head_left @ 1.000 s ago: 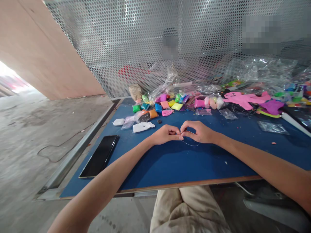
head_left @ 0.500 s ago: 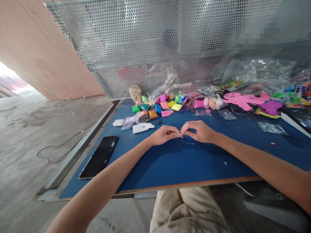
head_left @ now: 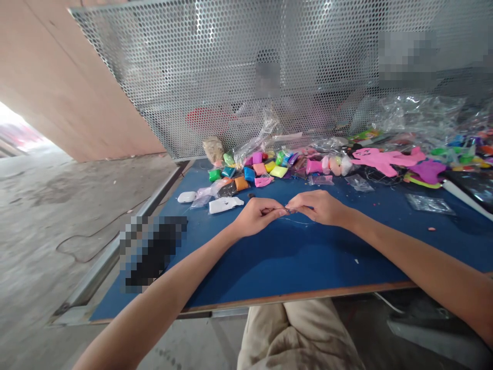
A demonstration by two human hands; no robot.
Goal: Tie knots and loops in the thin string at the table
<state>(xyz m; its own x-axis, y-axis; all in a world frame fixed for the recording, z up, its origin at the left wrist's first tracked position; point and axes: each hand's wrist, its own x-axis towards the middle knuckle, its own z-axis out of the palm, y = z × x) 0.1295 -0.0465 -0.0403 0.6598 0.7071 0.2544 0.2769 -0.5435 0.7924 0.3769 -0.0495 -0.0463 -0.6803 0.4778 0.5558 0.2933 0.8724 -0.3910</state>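
Above the blue tabletop (head_left: 277,267), my left hand (head_left: 257,216) and my right hand (head_left: 321,206) meet fingertip to fingertip. Both are closed in a pinch on a thin strand that looks like wire (head_left: 296,221); part of it sags in a loose curve below the fingers. Whether anything else is between the fingertips is too small to tell. Just beyond my left hand lie a flat white piece (head_left: 225,205) and a small dark lump (head_left: 251,196).
Colourful small packets (head_left: 249,175) crowd the table's back, before a perforated metal panel (head_left: 231,67). A pink figure (head_left: 379,158) and purple piece (head_left: 428,170) lie at right, near a clear bag (head_left: 429,204). A blurred-out dark object (head_left: 154,252) lies by my left forearm.
The strand between my fingers has shifted: the loop arching at my right fingertips no longer shows, and the lower curve looks flatter. Both hands stay together in nearly the same place.
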